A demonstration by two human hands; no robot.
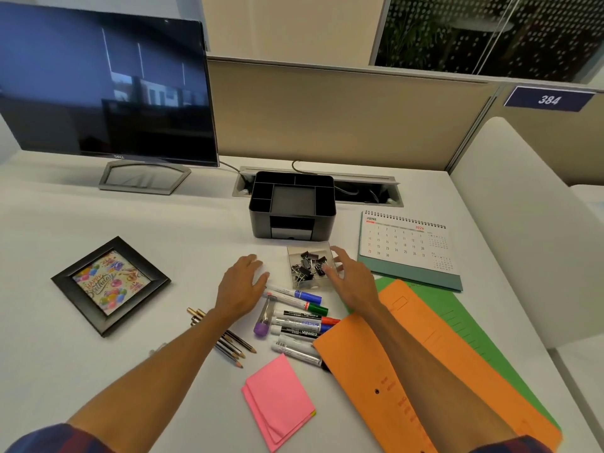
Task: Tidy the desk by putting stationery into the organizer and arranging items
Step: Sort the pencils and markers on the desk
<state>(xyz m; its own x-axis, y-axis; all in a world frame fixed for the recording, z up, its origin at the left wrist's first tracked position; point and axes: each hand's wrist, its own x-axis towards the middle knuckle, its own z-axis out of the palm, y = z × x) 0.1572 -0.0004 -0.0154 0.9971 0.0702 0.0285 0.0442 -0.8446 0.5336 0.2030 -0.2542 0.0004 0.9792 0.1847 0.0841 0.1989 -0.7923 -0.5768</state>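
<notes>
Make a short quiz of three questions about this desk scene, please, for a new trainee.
1. True or false: the black organizer already holds the markers.
2. Which hand is beside the clear box of binder clips? A) left hand B) right hand C) neither
3. Fill in: the orange folder lies on top of a ____ folder.

Key
1. False: its compartments look empty, and the markers lie on the desk.
2. B: the fingers of the right hand are at the box's right side, open, gripping nothing.
3. Green.
</notes>
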